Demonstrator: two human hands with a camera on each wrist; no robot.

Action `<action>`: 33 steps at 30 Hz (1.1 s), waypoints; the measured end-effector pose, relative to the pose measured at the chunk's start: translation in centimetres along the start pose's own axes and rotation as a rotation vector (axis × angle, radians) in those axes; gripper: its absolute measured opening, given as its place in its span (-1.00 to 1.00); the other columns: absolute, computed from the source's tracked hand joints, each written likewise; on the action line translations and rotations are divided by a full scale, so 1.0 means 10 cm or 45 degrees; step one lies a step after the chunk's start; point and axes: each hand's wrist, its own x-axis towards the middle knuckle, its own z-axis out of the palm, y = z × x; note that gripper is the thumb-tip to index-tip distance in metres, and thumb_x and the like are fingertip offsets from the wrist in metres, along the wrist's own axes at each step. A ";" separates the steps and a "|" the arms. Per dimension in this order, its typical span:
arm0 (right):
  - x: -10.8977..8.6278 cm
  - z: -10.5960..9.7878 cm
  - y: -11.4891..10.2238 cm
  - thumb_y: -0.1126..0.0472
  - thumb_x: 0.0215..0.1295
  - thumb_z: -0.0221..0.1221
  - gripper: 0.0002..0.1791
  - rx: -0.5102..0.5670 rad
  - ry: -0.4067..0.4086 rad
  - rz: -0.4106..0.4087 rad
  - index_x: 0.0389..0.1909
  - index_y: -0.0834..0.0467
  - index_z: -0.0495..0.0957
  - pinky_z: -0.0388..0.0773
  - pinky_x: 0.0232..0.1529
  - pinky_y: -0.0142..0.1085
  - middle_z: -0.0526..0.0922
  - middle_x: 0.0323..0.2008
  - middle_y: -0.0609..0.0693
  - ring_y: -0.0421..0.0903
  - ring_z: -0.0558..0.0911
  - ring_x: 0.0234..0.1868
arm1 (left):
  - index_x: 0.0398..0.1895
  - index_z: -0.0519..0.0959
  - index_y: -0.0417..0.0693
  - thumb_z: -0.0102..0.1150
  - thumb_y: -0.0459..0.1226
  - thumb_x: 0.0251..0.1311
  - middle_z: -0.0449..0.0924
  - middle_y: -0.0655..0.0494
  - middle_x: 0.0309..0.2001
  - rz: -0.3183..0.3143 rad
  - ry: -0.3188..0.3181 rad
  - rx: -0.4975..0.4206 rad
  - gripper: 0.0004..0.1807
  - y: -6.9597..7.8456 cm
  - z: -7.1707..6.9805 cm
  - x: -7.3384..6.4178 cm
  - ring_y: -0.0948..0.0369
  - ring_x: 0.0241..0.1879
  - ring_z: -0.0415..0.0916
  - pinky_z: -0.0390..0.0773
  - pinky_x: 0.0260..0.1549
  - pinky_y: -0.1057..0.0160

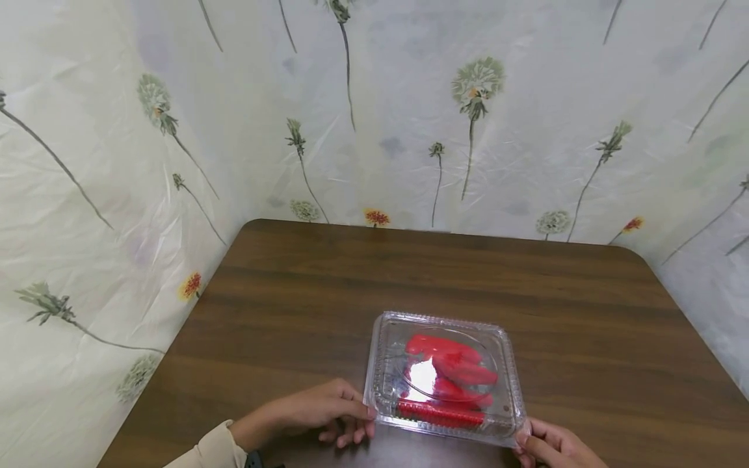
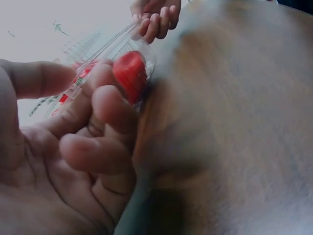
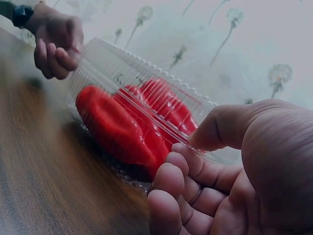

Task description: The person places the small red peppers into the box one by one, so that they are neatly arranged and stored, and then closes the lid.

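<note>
A clear plastic clamshell box sits near the front of the brown table, its lid down over the base. Inside lie several glossy red, elongated things that look like red peppers; glare on the lid hides part of them. At the box's near left corner my left hand pinches the rim between thumb and forefinger, with the other fingers loosely bent below. My right hand pinches the rim at the near right corner. In the right wrist view, the thumb and forefinger meet on the lid's edge, beside the red things.
The brown wooden table has rounded far corners. Behind it and on both sides hangs a pale sheet printed with dandelions. A dark band is around the left wrist, beside a light sleeve.
</note>
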 end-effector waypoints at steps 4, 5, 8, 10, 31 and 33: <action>0.01 0.00 0.00 0.38 0.59 -0.20 -0.73 -0.005 -0.009 0.002 -0.23 0.28 0.48 0.37 -0.54 -0.19 0.59 -0.37 -0.26 -0.38 0.54 -0.37 | -0.22 0.50 -0.67 0.09 -0.18 0.41 0.52 0.22 -0.55 -0.004 0.019 -0.096 -0.48 -0.02 0.03 0.00 0.41 -0.68 0.34 0.19 -0.82 0.48; 0.01 -0.01 -0.01 0.38 0.58 -0.20 -0.73 -0.012 -0.006 0.003 -0.23 0.28 0.48 0.39 -0.53 -0.21 0.59 -0.37 -0.26 -0.37 0.54 -0.36 | -0.22 0.49 -0.68 0.10 -0.18 0.40 0.52 0.22 -0.55 -0.004 0.023 -0.114 -0.48 -0.02 0.03 0.00 0.40 -0.68 0.33 0.19 -0.82 0.48; 0.01 -0.01 -0.01 0.37 0.59 -0.19 -0.74 -0.020 0.002 0.015 -0.23 0.28 0.48 0.38 -0.55 -0.20 0.59 -0.37 -0.25 -0.37 0.54 -0.37 | -0.23 0.47 -0.71 0.11 -0.20 0.39 0.52 0.23 -0.56 0.003 0.034 -0.148 -0.48 -0.04 0.05 0.00 0.41 -0.69 0.32 0.18 -0.82 0.48; 0.00 -0.01 -0.02 0.36 0.59 -0.18 -0.74 -0.011 0.003 0.036 -0.23 0.27 0.48 0.33 -0.56 -0.16 0.59 -0.38 -0.25 -0.37 0.54 -0.38 | -0.23 0.46 -0.72 0.11 -0.21 0.38 0.53 0.24 -0.57 0.012 0.041 -0.155 -0.48 -0.05 0.06 0.00 0.40 -0.69 0.32 0.17 -0.82 0.48; -0.05 -0.19 -0.29 0.14 0.65 -0.16 -0.62 -0.188 0.064 0.295 0.02 0.31 0.54 0.65 -0.31 -0.27 0.68 -0.21 0.06 -0.11 0.66 -0.27 | -0.29 0.63 -0.30 0.13 -0.07 0.40 0.59 0.01 -0.50 -0.005 0.349 0.477 -0.60 0.34 -0.27 -0.13 0.19 -0.62 0.46 0.47 -0.71 0.32; -0.06 -0.23 -0.39 0.11 0.64 -0.14 -0.62 -0.287 0.131 0.327 0.06 0.30 0.54 0.66 -0.31 -0.25 0.66 -0.17 0.07 -0.14 0.65 -0.26 | -0.30 0.65 -0.20 0.16 -0.06 0.39 0.59 0.03 -0.50 0.018 0.503 0.622 -0.64 0.42 -0.33 -0.12 0.16 -0.58 0.50 0.52 -0.66 0.27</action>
